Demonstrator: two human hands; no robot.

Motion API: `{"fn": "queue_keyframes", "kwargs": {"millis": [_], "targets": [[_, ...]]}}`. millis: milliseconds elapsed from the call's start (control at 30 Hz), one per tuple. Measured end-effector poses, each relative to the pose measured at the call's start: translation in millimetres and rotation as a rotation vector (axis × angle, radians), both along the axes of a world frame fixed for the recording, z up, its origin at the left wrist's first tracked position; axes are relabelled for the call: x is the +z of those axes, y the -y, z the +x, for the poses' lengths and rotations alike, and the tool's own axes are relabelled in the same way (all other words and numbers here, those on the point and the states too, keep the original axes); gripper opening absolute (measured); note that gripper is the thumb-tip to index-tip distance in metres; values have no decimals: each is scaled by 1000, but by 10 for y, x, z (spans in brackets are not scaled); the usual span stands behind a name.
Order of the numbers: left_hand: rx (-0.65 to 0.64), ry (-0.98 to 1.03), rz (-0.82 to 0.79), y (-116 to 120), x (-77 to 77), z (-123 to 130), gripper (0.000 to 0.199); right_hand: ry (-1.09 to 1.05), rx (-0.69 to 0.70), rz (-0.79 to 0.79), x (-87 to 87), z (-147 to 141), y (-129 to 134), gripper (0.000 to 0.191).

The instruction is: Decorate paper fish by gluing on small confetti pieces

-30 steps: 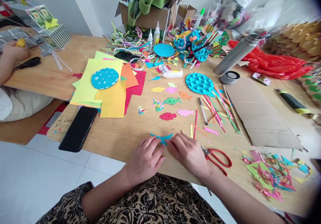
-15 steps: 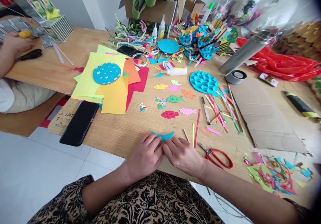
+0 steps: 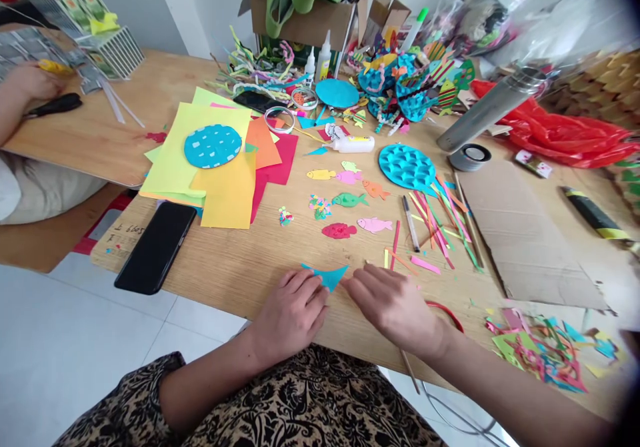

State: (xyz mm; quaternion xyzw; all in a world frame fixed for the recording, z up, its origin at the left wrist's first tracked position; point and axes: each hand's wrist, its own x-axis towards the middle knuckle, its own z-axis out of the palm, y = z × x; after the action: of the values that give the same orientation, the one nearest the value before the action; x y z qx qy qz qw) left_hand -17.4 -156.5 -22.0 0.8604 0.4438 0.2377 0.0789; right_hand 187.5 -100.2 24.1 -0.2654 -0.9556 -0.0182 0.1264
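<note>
A small piece of blue paper with a curved upper edge lies at the front of the table. My left hand has its fingers closed on the paper's left part and covers some of it. Just right of the paper's pointed tip is my right hand, its fingers curled together; whatever they hold is hidden. Beneath that hand runs a thin wooden stick, its lower end jutting past the table edge. Red-handled scissors are mostly covered by my right hand. Paper fish, among them a red one, lie beyond.
A phone lies at the left front, near stacked coloured paper. Paper strips, a pen, a blue scaled disc and cardboard lie to the right. Another person's hand works at the far left.
My right hand has let go of the blue paper and moved right, over the scissors. More of the paper shows. My left hand stays on it.
</note>
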Motion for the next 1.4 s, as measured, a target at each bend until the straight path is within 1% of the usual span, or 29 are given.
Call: {"fn": "queue_keyframes", "kwargs": {"millis": [100,167,233,333,500,667,900,1067,1267,1333,1400], "targets": [[-7,1,-46,-9,27,-12,22,-193,-318,-180,56,79,-131,24],[-9,10,-72,-19,37,-22,21,-322,-492,-320,92,116,-239,24],[-13,35,-92,-34,40,-35,19,-410,-598,-423,131,138,-345,27],[-24,99,-117,-55,38,-53,18,-479,-701,-497,193,145,-464,31],[-33,191,-113,-57,47,-75,17,-523,-757,-553,270,129,-530,33],[-20,234,-72,-103,76,-116,18,-557,-784,-593,288,155,-530,32],[19,192,-13,-362,141,-186,18,-693,-810,-651,245,246,-504,34],[33,133,19,-530,212,-196,16,-769,-827,-687,210,356,-412,38],[-7,42,80,-723,342,-199,16,-707,-906,-627,197,621,-273,32],[1,25,104,-804,375,-201,18,-631,-897,-587,188,663,-189,31],[12,25,123,-887,399,-202,19,-498,-849,-560,155,642,-71,30]]}}
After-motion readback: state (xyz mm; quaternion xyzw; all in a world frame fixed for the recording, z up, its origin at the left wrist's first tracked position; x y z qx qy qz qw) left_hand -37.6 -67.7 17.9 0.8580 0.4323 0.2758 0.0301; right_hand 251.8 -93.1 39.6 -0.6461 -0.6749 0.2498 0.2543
